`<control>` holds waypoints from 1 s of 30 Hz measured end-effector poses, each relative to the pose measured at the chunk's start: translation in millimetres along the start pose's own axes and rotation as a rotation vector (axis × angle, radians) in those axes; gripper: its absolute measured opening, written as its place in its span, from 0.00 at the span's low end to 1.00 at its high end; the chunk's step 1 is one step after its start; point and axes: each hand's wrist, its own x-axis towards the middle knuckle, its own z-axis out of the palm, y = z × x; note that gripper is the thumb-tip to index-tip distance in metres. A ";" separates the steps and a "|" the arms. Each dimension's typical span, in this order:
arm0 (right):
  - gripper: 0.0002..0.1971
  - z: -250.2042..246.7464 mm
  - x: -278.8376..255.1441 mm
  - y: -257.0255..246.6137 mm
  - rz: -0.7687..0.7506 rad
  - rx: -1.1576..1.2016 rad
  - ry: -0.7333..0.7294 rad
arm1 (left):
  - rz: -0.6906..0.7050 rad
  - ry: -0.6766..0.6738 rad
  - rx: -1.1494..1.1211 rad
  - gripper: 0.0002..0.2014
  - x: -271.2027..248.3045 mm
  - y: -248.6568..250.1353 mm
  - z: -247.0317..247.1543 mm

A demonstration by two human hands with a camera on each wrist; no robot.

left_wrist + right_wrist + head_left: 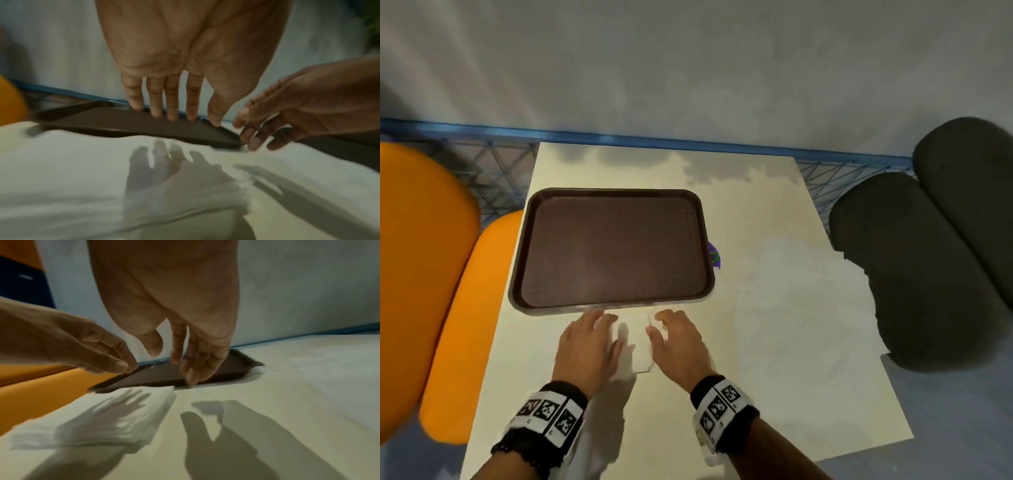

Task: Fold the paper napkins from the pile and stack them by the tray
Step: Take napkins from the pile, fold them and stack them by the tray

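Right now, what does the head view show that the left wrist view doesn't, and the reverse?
Only the head view shows the pile of unfolded napkins right of the tray, the dark cushions, a small purple object at the tray's right edge, and both wrist bands.

Only the left wrist view shows the left palm from below, its straight fingers casting a shadow on the folded napkin.

Both show the brown tray, the left hand, the right hand, the orange seat and the table.

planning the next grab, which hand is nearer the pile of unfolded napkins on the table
Right. The right hand hovers beside the folded stack, on the side toward the unfolded napkins. The left hand is across the stack, farther from them.
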 end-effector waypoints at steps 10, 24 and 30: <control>0.17 -114.8 -104.0 200.9 0.509 -0.150 0.108 | 0.138 -0.520 -0.387 0.06 15.3 191.5 77.1; 0.22 -131.7 -137.9 271.5 0.265 -0.148 0.045 | 0.008 -0.473 -0.272 0.12 23.0 297.3 145.4; 0.14 -171.4 -128.4 281.1 0.376 0.078 0.208 | 0.073 -0.547 -0.573 0.20 19.5 301.5 104.5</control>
